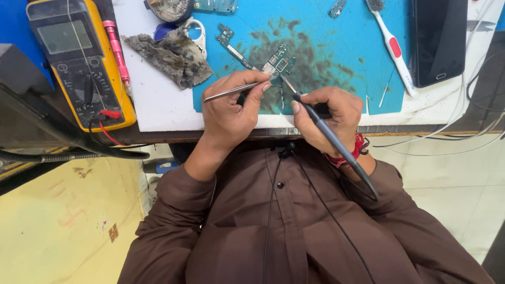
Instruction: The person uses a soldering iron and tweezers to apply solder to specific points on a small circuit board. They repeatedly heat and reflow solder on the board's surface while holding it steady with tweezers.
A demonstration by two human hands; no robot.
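A small green circuit board (277,63) lies on a stained blue work mat (326,47). My left hand (230,110) grips thin metal tweezers (231,91), whose tips reach the board's near edge. My right hand (330,117) holds a dark soldering iron (329,134) like a pen, with its fine tip touching the board just beside the tweezer tips. The iron's cable runs back over my brown sleeve. Both hands rest at the table's front edge.
A yellow multimeter (79,60) with red and black leads sits at the left, next to a pink screwdriver (117,50). A dirty grey rag (171,55), a white toothbrush (393,50), a black phone (439,39) and white cables (463,126) lie around the mat.
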